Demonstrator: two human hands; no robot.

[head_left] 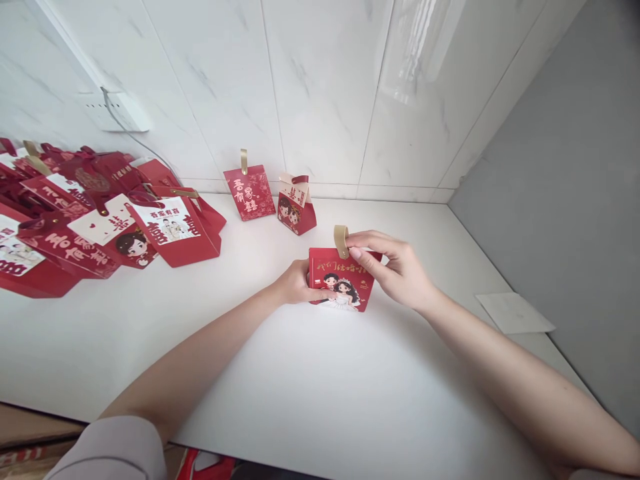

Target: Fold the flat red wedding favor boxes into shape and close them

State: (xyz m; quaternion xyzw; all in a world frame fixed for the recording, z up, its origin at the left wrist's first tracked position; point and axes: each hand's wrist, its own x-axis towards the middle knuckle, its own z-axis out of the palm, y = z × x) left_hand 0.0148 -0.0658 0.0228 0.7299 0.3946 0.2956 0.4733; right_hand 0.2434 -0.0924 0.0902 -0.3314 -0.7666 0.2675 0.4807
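A red wedding favor box [345, 287] printed with a cartoon couple stands in front of me at the middle of the table. My left hand [297, 283] grips its left side, the thumb lying across the front and the other fingers hidden behind. At the top edge, my right hand [395, 263] pinches the box's upper part beside the gold ribbon loop [341, 241]. Part of the gold lettering is covered by those fingers. Behind it stand a red box with white characters [250, 193] and a smaller box with two cartoon faces [296, 207].
A pile of several red favor boxes [173, 230] fills the left of the white table [320, 373]. A cable runs from a wall socket [113, 110] behind them. Flat white paper [515, 312] lies at the right edge. Tiled wall [325, 87] bounds the back.
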